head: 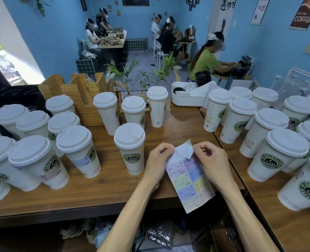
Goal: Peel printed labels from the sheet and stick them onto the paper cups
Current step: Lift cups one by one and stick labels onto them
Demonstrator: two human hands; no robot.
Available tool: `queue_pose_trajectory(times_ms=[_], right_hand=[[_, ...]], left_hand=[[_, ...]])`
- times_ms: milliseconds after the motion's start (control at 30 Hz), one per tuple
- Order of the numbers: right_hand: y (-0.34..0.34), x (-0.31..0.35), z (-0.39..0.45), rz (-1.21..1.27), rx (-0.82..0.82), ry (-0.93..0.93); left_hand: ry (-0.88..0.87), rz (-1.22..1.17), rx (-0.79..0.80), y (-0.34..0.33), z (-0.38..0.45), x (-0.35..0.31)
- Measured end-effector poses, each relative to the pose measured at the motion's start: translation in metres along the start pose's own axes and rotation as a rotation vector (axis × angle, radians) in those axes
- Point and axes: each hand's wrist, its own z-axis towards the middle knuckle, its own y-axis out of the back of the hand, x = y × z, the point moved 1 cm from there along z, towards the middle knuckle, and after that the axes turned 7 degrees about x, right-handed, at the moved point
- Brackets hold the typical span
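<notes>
Two hands work the sheet [188, 180] at its upper end. My right hand [211, 159] pinches the lifted corner of a label [184, 150] between thumb and forefinger, the other fingers curled in. My left hand [158, 160] pinches the sheet's upper left edge, fingers curled, holding it steady. The label is part-peeled: its white underside curls up between the two grips, with the lower part apparently still on the backing.

The sheet's long axis runs from my hands down and slightly right, its lower end hanging past the table [114, 190] edge. Rows of coloured labels remain on it.

The nearest cup [129, 150] stands just left of my left hand, lid on, logo facing me, no label visible on the side I see. My judgement: the peel should continue away from the left grip, then the label travels left to that cup, carried by the right hand.
</notes>
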Motion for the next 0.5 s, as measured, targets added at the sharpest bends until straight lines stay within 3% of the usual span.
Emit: queue_pose_trajectory(times_ms=[333, 500], right_hand=[[0.046, -0.026, 0.009, 0.044, -0.111, -0.100], [0.055, -0.028, 0.012, 0.064, -0.126, -0.109]], left_hand=[[0.057, 0.265, -0.212, -0.001, 0.014, 0.035], [-0.051, 0.565, -0.276, -0.008, 0.032, 0.042]])
